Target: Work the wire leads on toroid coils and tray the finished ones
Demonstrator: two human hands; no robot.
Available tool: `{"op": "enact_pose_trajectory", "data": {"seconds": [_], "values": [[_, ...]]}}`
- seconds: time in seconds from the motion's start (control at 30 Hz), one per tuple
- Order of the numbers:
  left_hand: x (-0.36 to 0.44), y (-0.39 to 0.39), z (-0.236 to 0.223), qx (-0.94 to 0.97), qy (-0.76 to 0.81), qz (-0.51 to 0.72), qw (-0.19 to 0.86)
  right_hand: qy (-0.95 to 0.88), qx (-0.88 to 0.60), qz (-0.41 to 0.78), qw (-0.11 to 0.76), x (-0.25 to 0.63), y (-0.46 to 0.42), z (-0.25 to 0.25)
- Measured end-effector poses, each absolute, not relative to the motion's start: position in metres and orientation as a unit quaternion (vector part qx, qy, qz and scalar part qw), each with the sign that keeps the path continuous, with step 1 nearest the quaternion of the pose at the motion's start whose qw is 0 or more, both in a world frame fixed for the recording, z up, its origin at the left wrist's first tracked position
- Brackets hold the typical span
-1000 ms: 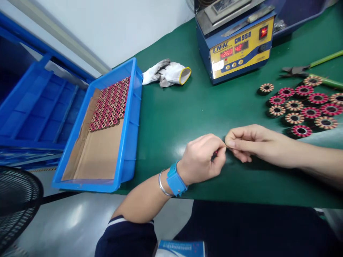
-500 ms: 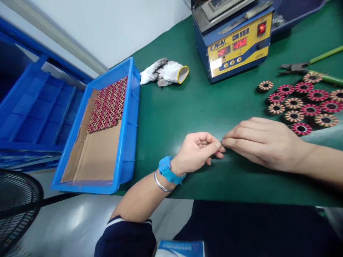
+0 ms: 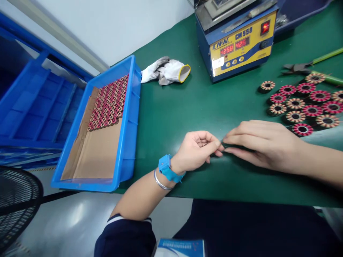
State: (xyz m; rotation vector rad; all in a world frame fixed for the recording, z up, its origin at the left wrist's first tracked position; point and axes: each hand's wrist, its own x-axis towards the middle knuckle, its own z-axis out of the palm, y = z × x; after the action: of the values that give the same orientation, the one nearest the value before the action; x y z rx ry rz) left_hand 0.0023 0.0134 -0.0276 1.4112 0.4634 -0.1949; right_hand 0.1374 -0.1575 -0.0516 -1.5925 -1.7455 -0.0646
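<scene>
My left hand [image 3: 199, 150], with a blue strap and a silver bangle at the wrist, is closed in a pinch above the green table. A small wound coil is in it, almost fully hidden by the fingers now; its red winding showed between them earlier. My right hand [image 3: 264, 146] is just to the right, palm down, its thumb and fingertips a little apart close to the left fingertips. A thin wire end seems to lie between the two hands, too fine to make out well. Several wound ring coils [image 3: 302, 129], red and copper, stand right of my right hand.
A blue bin [image 3: 128, 142] at left holds rows of coils on cardboard. White gloves [image 3: 171, 70] lie beside it. A CM 558 heating unit [image 3: 241, 50] with a knife on top stands at the back. Green-handled cutters [image 3: 297, 67] lie at right; a black fan [image 3: 18, 210] is lower left.
My left hand has turned so its thumb faces up. My right hand rolled palm down over the fingertips, then its thumb and fingers parted slightly.
</scene>
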Motion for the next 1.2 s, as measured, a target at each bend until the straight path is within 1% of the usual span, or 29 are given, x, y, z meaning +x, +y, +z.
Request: {"op": "enact_pose_trajectory", "data": {"seconds": [0.07, 0.13, 0.2, 0.27, 0.3, 0.33, 0.4, 0.43, 0.47, 0.5, 0.53, 0.57, 0.63, 0.7, 0.73, 0.8, 0.87, 0.9, 0.93, 0.97, 1.03, 1.1, 1.13, 1.17, 1.2], "values": [[0.004, 0.015, -0.027, 0.616, 0.223, -0.094, 0.749, -0.715, -0.611, -0.100, 0.323, 0.139, -0.160, -0.053], [0.005, 0.016, -0.026, 0.605, 0.224, -0.097, 0.758, -0.731, -0.603, -0.131, 0.291, 0.140, -0.161, -0.053], [0.004, 0.014, -0.027, 0.605, 0.220, -0.106, 0.758, -0.735, -0.600, -0.139, 0.283, 0.140, -0.160, -0.053], [0.001, 0.012, -0.028, 0.630, 0.208, -0.102, 0.741, -0.718, -0.613, -0.102, 0.312, 0.137, -0.158, -0.050], [0.000, 0.010, -0.028, 0.662, 0.195, -0.080, 0.719, -0.694, -0.631, -0.050, 0.342, 0.135, -0.156, -0.049], [-0.002, 0.009, -0.029, 0.706, 0.174, -0.042, 0.685, -0.656, -0.651, 0.031, 0.382, 0.133, -0.154, -0.047], [-0.006, 0.006, -0.030, 0.801, 0.103, 0.058, 0.587, -0.539, -0.662, 0.248, 0.459, 0.130, -0.150, -0.043], [-0.007, 0.004, -0.030, 0.833, 0.066, 0.101, 0.540, -0.477, -0.647, 0.354, 0.479, 0.129, -0.149, -0.042], [-0.008, 0.004, -0.030, 0.850, 0.041, 0.126, 0.509, -0.429, -0.625, 0.434, 0.487, 0.128, -0.148, -0.042], [-0.008, 0.003, -0.030, 0.851, 0.038, 0.129, 0.507, -0.404, -0.610, 0.473, 0.491, 0.129, -0.148, -0.042], [-0.007, 0.004, -0.029, 0.837, 0.057, 0.110, 0.533, -0.408, -0.610, 0.468, 0.493, 0.129, -0.149, -0.043], [-0.006, 0.004, -0.028, 0.809, 0.090, 0.072, 0.576, -0.439, -0.623, 0.420, 0.493, 0.131, -0.150, -0.044], [-0.002, 0.007, -0.026, 0.729, 0.164, -0.023, 0.664, -0.538, -0.654, 0.238, 0.475, 0.134, -0.153, -0.048], [0.001, 0.011, -0.025, 0.658, 0.205, -0.090, 0.719, -0.630, -0.657, 0.037, 0.413, 0.136, -0.156, -0.052], [0.002, 0.013, -0.025, 0.637, 0.214, -0.104, 0.733, -0.662, -0.646, -0.038, 0.377, 0.138, -0.157, -0.053], [0.004, 0.014, -0.025, 0.615, 0.222, -0.113, 0.748, -0.702, -0.625, -0.128, 0.318, 0.138, -0.159, -0.053], [0.003, 0.013, -0.025, 0.615, 0.216, -0.122, 0.748, -0.721, -0.608, -0.149, 0.297, 0.137, -0.158, -0.051], [0.001, 0.012, -0.026, 0.630, 0.209, -0.116, 0.739, -0.719, -0.609, -0.132, 0.307, 0.135, -0.157, -0.050], [0.000, 0.011, -0.027, 0.660, 0.196, -0.096, 0.719, -0.706, -0.618, -0.090, 0.333, 0.133, -0.156, -0.049], [-0.002, 0.010, -0.028, 0.705, 0.174, -0.060, 0.685, -0.679, -0.635, -0.019, 0.369, 0.131, -0.154, -0.048], [-0.006, 0.007, -0.029, 0.808, 0.098, 0.045, 0.579, -0.573, -0.656, 0.193, 0.452, 0.127, -0.150, -0.046], [-0.008, 0.005, -0.030, 0.871, 0.018, 0.124, 0.475, -0.440, -0.632, 0.402, 0.496, 0.125, -0.148, -0.044], [-0.008, 0.004, -0.030, 0.881, -0.001, 0.136, 0.452, -0.399, -0.613, 0.461, 0.502, 0.125, -0.147, -0.044], [-0.008, 0.004, -0.030, 0.878, 0.003, 0.130, 0.460, -0.390, -0.606, 0.478, 0.502, 0.126, -0.147, -0.045], [-0.007, 0.005, -0.030, 0.862, 0.027, 0.107, 0.494, -0.415, -0.611, 0.452, 0.499, 0.128, -0.148, -0.045]]}}
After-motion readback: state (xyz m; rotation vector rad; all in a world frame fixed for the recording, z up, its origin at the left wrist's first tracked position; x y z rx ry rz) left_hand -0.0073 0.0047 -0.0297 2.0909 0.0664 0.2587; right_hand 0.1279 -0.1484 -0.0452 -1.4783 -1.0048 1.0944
